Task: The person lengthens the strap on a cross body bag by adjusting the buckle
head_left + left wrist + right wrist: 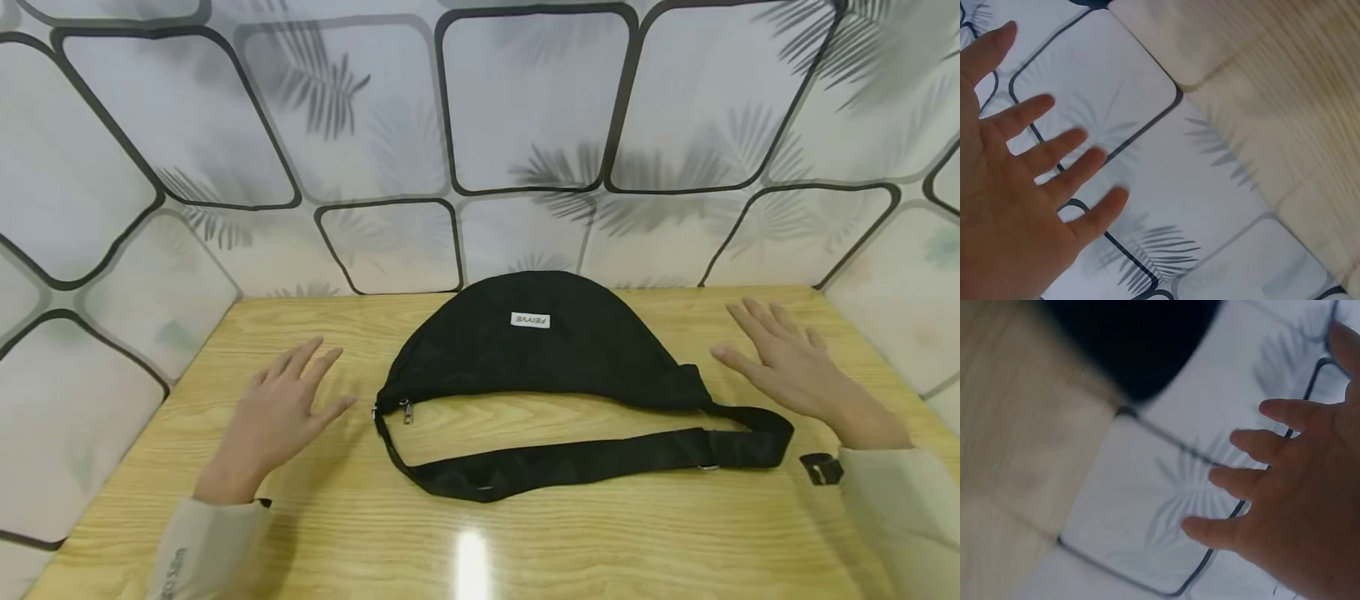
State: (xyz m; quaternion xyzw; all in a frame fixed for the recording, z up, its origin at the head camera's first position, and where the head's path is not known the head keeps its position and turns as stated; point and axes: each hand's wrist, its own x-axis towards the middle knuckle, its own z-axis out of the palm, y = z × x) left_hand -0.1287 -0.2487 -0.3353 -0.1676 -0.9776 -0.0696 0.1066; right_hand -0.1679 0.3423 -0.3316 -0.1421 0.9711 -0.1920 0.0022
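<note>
A black waist bag (547, 358) lies on the wooden table, its curved side toward the back wall and a small white label (530, 320) upside down on it. Its black strap (570, 465) loops across the front, and a metal zip pull (408, 412) hangs at the left corner. My left hand (281, 412) hovers left of the bag, fingers spread and holding nothing. To the right of the bag, my right hand (798, 367) is also spread and touches nothing. Both wrist views show the palms bare, the left hand (1029, 187) and the right hand (1297, 487).
A white wall covering (532, 108) with dark rounded outlines and grey leaf prints rises behind the wooden table (360, 550) and along both sides. A small black buckle-like piece (821, 468) shows beside the right sleeve (892, 500). Light glares off the table's front.
</note>
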